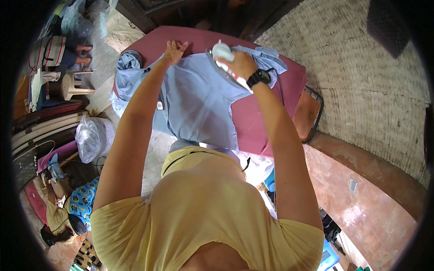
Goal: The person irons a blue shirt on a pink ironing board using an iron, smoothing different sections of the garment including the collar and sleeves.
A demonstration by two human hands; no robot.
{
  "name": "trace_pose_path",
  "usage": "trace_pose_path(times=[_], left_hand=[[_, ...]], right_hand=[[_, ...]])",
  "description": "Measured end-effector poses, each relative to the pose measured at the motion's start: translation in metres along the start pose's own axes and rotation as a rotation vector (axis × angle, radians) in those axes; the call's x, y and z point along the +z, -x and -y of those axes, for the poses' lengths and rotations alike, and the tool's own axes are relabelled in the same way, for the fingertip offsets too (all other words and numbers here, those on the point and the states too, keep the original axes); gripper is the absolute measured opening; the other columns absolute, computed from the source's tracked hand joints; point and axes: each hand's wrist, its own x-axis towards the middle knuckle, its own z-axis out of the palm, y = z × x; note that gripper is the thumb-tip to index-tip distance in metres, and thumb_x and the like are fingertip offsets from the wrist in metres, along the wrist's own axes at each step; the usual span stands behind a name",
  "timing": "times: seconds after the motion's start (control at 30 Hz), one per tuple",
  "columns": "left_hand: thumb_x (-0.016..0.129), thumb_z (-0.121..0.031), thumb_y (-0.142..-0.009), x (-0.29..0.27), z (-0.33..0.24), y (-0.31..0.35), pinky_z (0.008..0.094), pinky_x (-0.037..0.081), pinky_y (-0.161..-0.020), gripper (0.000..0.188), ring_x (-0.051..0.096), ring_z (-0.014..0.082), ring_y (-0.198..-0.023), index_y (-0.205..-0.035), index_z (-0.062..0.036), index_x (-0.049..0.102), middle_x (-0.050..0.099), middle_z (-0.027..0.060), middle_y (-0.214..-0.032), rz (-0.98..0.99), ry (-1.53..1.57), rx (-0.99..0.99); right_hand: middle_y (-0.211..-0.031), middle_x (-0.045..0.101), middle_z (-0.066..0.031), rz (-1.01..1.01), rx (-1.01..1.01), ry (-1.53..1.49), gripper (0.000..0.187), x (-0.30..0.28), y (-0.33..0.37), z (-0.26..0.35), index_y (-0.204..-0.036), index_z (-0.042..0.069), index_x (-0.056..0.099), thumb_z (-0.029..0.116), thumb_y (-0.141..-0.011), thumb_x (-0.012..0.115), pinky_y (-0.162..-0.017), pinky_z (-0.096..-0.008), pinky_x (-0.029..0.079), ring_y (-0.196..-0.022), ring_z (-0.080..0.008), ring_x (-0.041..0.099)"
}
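A light blue shirt [194, 97] lies spread over a maroon-covered ironing board [255, 124], with part of it bunched at the board's left end. My right hand [239, 65] is wrapped round a white and grey clothes iron [222, 50], which rests on the shirt toward the far right; its soleplate is mostly hidden. My left hand [174, 52] has its fingers spread at the shirt's far edge and holds nothing. A small white tag [160, 105] shows on the shirt left of the middle. The iron's dark cord [281, 88] runs past my right wrist.
A black metal frame [320, 113] juts from the board's right end, near a low stone-look wall [361, 167]. On the left are a plastic stool [74, 86], a clear plastic bag [94, 137] and a person's feet [83, 54]. Another person [63, 212] is at the lower left.
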Motion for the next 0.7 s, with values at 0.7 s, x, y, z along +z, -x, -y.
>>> trace_pose_path(times=[0.7], left_hand=[[0.042, -0.01, -0.095, -0.009, -0.004, 0.006, 0.0453, 0.037, -0.103, 0.055, 0.043, 0.0398, -0.119, -0.149, -0.0158, 0.036, 0.049, 0.0201, -0.132, -0.051, 0.228, -0.061]], right_hand=[[-0.074, 0.07, -0.0205, -0.079, -0.11, -0.019, 0.07, 0.033, -0.003, 0.05, -0.088, 0.001, 0.073, 0.07, -0.08, 0.065, -0.07, -0.0471, 0.054, -0.076, -0.0383, 0.07]])
